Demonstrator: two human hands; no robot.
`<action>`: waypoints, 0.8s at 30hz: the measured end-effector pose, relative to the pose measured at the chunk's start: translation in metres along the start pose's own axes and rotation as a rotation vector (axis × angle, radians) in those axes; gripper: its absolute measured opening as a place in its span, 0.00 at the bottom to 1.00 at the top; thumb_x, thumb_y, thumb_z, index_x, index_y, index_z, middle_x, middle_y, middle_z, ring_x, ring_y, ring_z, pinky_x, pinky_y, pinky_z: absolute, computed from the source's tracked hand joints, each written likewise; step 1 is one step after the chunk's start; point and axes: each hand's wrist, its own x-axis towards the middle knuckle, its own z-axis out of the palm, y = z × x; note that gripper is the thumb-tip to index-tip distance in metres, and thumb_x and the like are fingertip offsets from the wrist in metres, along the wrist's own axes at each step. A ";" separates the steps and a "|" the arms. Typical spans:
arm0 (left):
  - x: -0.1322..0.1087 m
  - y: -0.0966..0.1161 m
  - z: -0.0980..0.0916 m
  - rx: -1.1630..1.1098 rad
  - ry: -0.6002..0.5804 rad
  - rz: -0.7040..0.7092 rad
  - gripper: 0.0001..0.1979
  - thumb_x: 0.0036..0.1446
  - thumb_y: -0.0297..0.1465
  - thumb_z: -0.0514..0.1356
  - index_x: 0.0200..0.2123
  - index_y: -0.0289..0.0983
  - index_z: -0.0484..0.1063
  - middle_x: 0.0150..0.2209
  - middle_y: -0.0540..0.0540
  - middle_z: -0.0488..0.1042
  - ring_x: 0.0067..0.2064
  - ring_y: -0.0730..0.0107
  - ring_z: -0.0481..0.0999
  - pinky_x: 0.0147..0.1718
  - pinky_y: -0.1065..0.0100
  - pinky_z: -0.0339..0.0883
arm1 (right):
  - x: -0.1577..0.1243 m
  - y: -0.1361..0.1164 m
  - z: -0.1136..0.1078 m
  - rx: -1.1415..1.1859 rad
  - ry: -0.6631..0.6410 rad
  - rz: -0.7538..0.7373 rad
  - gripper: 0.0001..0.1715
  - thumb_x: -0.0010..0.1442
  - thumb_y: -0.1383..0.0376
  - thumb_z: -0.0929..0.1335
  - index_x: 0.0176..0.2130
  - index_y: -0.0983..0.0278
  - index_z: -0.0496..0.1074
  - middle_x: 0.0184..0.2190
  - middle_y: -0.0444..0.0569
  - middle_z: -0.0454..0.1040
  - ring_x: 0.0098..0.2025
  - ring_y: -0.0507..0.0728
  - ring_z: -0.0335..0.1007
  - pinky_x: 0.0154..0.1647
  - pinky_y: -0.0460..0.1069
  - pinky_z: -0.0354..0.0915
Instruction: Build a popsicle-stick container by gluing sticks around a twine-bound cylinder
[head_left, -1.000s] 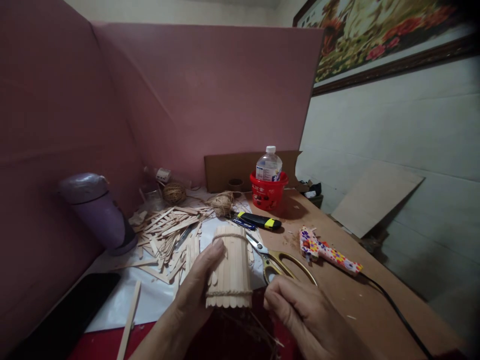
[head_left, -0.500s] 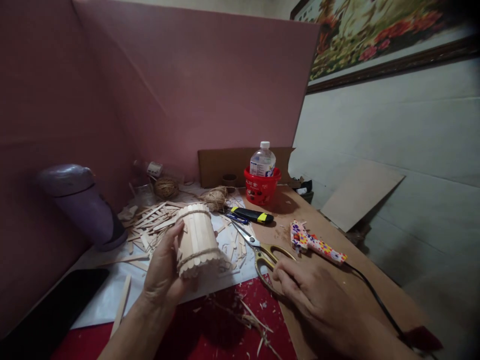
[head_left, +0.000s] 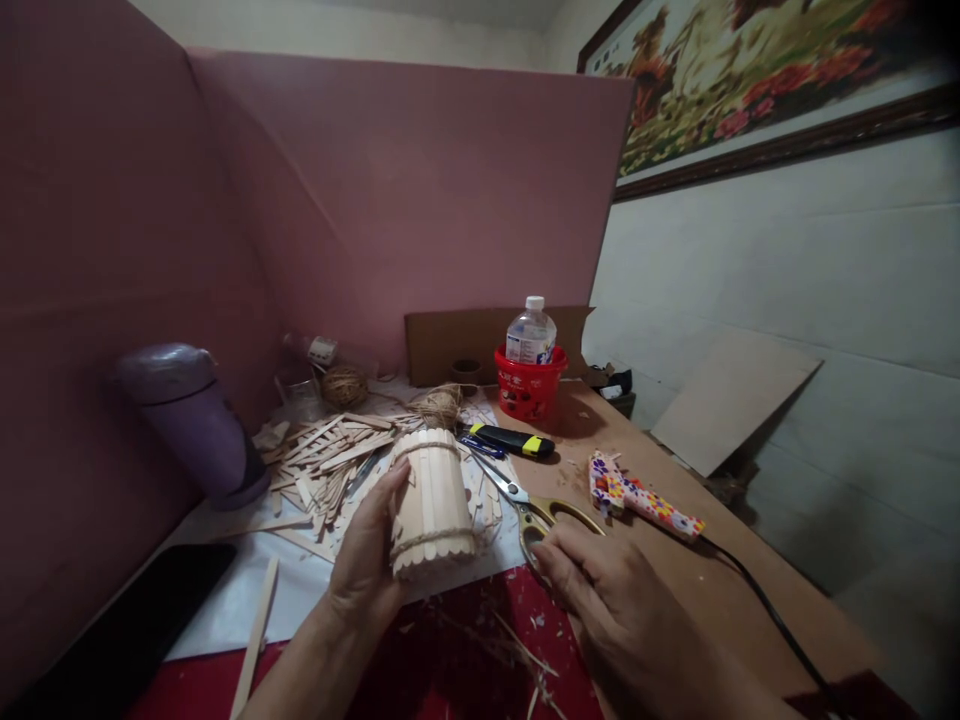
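My left hand [head_left: 371, 550] is closed around the side of a small barrel-shaped holder [head_left: 433, 495] made of pale craft sticks. Twine bands run round it near both ends, and it is held slightly tilted above the paper. My right hand [head_left: 600, 585] is closed, its fingers curled in front of the lower handle of the scissors [head_left: 517, 495]. Whether it grips anything is hidden. The scissors lie with gold handles towards me and blades pointing away. Just beyond the blades is a black and yellow utility knife [head_left: 514, 440], with a small blue tool [head_left: 481, 447] beside it.
Loose craft sticks [head_left: 345, 450] are heaped on white paper at left. Twine balls [head_left: 439, 405] lie behind. A purple bottle [head_left: 199, 425] and a dark phone [head_left: 142, 620] stand left. A floral glue gun [head_left: 637, 500] with a cord lies right; a red bucket [head_left: 529, 385] holds a plastic bottle.
The view has shifted slightly. My left hand has brought the stick holder rightward, closer to the scissors, and turned it a little. My right hand has moved slightly left over the scissors' handle.
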 end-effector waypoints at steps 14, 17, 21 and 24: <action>0.000 0.006 -0.005 -0.010 -0.053 -0.011 0.24 0.60 0.37 0.54 0.52 0.25 0.70 0.34 0.31 0.81 0.32 0.51 0.81 0.31 0.55 0.77 | 0.025 -0.023 0.042 -0.024 -0.093 -0.066 0.09 0.58 0.73 0.63 0.36 0.64 0.71 0.33 0.49 0.76 0.34 0.58 0.72 0.32 0.50 0.59; 0.001 0.009 -0.006 -0.047 -0.044 0.003 0.24 0.60 0.37 0.54 0.52 0.25 0.69 0.36 0.30 0.81 0.33 0.53 0.82 0.31 0.57 0.77 | 0.022 -0.022 0.039 -0.053 -0.049 -0.087 0.11 0.62 0.71 0.60 0.31 0.63 0.68 0.28 0.47 0.75 0.30 0.55 0.70 0.29 0.49 0.56; 0.004 0.012 -0.007 -0.104 0.029 0.109 0.24 0.61 0.36 0.52 0.55 0.26 0.66 0.32 0.32 0.80 0.32 0.53 0.81 0.31 0.57 0.77 | 0.004 -0.014 0.015 -0.035 0.012 -0.058 0.14 0.64 0.68 0.60 0.27 0.62 0.65 0.23 0.45 0.72 0.25 0.53 0.68 0.26 0.48 0.55; 0.007 0.013 -0.007 -0.128 0.101 0.206 0.22 0.61 0.34 0.51 0.54 0.28 0.67 0.26 0.38 0.79 0.29 0.56 0.81 0.32 0.58 0.77 | -0.015 0.005 -0.007 0.026 0.260 0.058 0.16 0.66 0.61 0.60 0.28 0.61 0.66 0.20 0.43 0.68 0.21 0.52 0.64 0.22 0.47 0.56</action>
